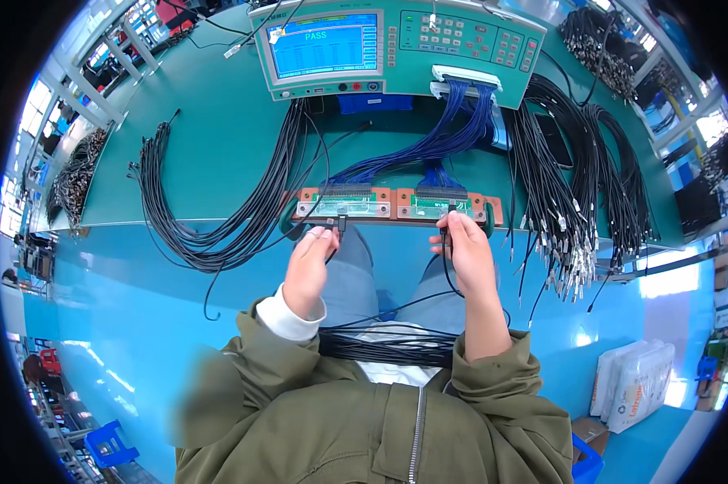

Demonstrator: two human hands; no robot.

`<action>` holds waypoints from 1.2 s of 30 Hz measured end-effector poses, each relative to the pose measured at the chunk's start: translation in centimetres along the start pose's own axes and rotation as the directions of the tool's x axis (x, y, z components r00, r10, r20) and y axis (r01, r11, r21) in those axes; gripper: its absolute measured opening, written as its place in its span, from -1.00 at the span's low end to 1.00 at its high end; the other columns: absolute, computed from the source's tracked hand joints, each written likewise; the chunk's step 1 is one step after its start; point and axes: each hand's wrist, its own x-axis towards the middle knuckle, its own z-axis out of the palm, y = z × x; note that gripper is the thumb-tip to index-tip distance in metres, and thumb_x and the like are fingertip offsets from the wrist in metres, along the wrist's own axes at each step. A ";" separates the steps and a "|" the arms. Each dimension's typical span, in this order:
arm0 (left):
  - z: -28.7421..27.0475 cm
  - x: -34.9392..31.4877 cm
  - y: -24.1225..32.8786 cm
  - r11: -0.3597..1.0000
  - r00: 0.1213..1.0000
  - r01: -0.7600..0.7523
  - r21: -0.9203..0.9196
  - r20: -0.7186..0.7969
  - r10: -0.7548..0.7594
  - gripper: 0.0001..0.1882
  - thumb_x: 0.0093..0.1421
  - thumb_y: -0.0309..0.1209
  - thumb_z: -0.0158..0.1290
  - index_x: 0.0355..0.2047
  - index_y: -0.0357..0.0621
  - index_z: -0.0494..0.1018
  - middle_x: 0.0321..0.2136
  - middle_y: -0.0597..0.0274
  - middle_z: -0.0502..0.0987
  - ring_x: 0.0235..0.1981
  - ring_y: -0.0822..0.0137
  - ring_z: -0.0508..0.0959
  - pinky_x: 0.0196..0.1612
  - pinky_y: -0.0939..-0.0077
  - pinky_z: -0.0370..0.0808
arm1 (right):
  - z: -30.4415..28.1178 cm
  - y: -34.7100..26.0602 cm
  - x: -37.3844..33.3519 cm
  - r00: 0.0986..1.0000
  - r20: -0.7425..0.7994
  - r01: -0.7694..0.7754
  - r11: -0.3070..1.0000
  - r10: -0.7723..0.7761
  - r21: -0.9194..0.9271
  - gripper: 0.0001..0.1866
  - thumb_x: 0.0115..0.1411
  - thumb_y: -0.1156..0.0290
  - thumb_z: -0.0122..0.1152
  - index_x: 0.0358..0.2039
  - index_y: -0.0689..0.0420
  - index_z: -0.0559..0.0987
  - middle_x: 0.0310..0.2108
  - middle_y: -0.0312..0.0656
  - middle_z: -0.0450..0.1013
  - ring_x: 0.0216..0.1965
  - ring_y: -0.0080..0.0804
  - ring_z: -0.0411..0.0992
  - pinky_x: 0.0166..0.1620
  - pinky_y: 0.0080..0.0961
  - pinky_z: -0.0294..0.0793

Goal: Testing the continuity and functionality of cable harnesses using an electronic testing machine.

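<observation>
Two hands (pixel 309 260), 8 and 3 o'clock. Two black cable plugs (pixel 342 226), one per hand. Two green circuit boards (pixel 380 197), 11 and 2. Two blue wire bundles (pixel 453 137), 1 o'clock. One cable tester (pixel 465 48), one screen (pixel 325 47), 12. One smartphone (pixel 553 139), 2. White bags (pixel 642 387), 4, at least two. Black cables (pixel 211 252), 9, 6, 2: many, too tangled to count.

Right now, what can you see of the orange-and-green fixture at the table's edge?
The fixture is a low bar along the front edge of the green table: orange blocks carrying two green circuit boards under clear strips. Blue wires meet its back. The right hand holds a black cable plug at its right board; seating unclear.
</observation>
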 end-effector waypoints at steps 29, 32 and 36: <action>3.0 -0.7 -1.4 0.959 0.973 0.225 -0.171 -0.005 -0.229 -0.77 0.23 -0.34 -0.15 -0.46 -0.22 0.38 -0.60 0.33 0.32 -0.74 0.63 0.14 -0.67 0.77 0.08 | -1.2 2.8 -0.5 0.993 0.088 -0.095 0.975 0.079 0.202 -0.76 0.22 0.37 -0.14 -0.50 0.21 0.42 -0.63 -0.24 0.32 -0.75 -0.71 0.08 -0.71 -0.81 -0.04; 2.9 -0.7 -1.4 0.953 0.970 0.239 -0.184 0.004 -0.242 -0.77 0.23 -0.34 -0.14 -0.46 -0.23 0.38 -0.60 0.32 0.32 -0.74 0.63 0.14 -0.67 0.77 0.08 | -1.1 2.9 -0.5 0.993 0.083 -0.095 0.973 0.079 0.209 -0.76 0.22 0.37 -0.14 -0.50 0.21 0.41 -0.63 -0.24 0.32 -0.76 -0.71 0.08 -0.71 -0.81 -0.04; 2.6 -0.6 -1.5 0.946 0.968 0.242 -0.214 -0.009 -0.249 -0.77 0.22 -0.34 -0.14 -0.46 -0.23 0.38 -0.60 0.31 0.33 -0.74 0.63 0.15 -0.67 0.77 0.08 | -0.3 3.2 -0.7 0.996 0.037 -0.085 0.969 0.078 0.230 -0.75 0.23 0.36 -0.14 -0.50 0.21 0.41 -0.63 -0.24 0.33 -0.76 -0.72 0.08 -0.71 -0.82 -0.04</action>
